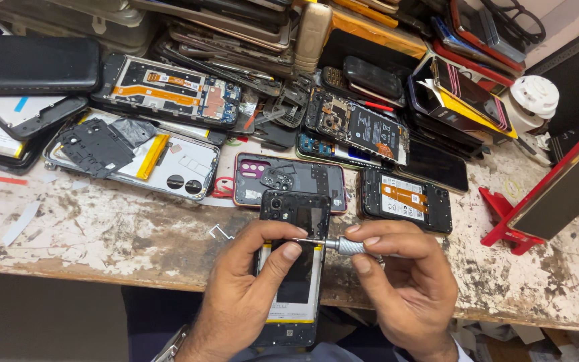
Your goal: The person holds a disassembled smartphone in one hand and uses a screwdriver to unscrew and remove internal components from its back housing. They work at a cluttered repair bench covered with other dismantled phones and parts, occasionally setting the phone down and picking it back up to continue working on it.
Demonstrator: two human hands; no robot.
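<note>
— Opened smartphone [294, 268], back cover off, lying face down at the near edge of the counter [102, 234] and sticking out over the person's lap. See how it's held?

— The left hand [246, 288] is wrapped round its left side, thumb pressed across the bare inside, I'd say to stop it sliding while the tool works.

— And the right hand [407, 281] has the small screwdriver [333, 244]. Fingers closed tight on the knurled silver handle, shaft lying nearly flat and pointing left, its tip just by the left thumb near the phone's upper part.

— Is the tip in a screw?

— Can't tell from here; the thumb hides it.

— Just beyond the phone there's a purple phone back [289, 181] with its camera plate loose on top, and right of that another black phone shell [407, 200] with an orange flex strip showing.

— Kept near, probably so parts are within reach. Further left, a white phone frame [135, 157] with a yellow tab and a black plate resting on it.

— Behind all that, a heap of stripped phones [236, 33] stacked against the wall, and a red stand [510, 228] off to the right, propping a flat panel at a slant.
</note>
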